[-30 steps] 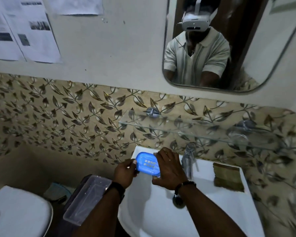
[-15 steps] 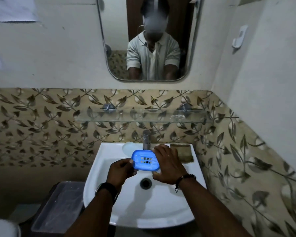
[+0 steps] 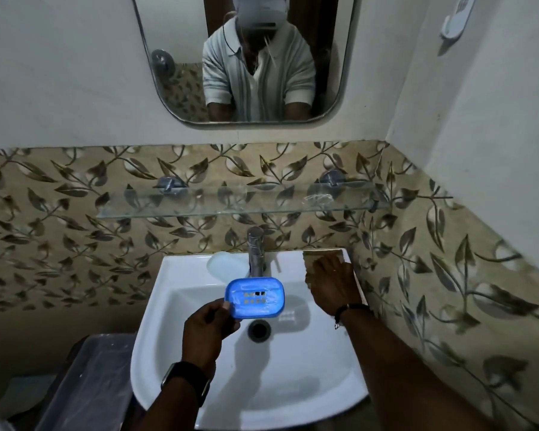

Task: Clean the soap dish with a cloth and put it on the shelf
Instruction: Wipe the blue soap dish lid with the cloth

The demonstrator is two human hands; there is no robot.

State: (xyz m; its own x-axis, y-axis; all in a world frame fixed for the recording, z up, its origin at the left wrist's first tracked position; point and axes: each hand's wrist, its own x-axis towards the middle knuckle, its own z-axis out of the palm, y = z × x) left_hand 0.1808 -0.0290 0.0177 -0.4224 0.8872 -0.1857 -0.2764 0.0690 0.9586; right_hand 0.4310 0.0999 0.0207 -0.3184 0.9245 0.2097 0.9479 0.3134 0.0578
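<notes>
The blue plastic soap dish [image 3: 255, 297], oval with drain slots in its floor, is pinched at its near-left rim by the left hand [image 3: 208, 328] and held over the white ceramic basin [image 3: 181, 306]. The right hand [image 3: 332, 283] is laid, fingers spread, on the brownish cloth [image 3: 323, 256] at the basin's back right corner; whether the cloth is gripped cannot be told. Wiping is judged not yet begun. The glass shelf [image 3: 231, 203] carries no dish. Cleaning and placement remain.

White basin [image 3: 181, 362] under the grip, drain [image 3: 259, 330] just right of it, chrome tap [image 3: 255, 251] beyond, rounded mirror [image 3: 175, 73] above, clear plastic bin [image 3: 87, 387] lower left.
</notes>
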